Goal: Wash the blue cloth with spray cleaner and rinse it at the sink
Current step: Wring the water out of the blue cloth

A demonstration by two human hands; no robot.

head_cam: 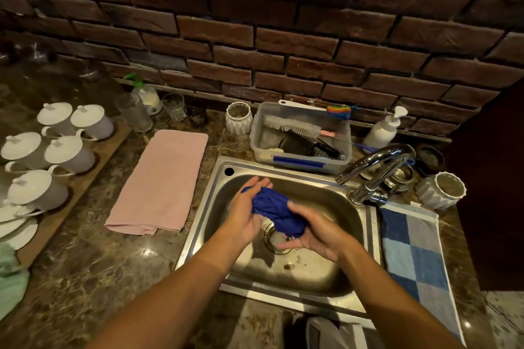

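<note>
Bunching the blue cloth [276, 208] over the sink [297, 269] drain, the left hand [243, 215] presses it with nearly straight fingers while the right hand [314, 231] cups it from the near side. The faucet [377, 167] arches at right. A pink towel [164, 181] lies left, a checked towel [411, 255] right; the spray bottle [144, 93] stands far left.
</note>
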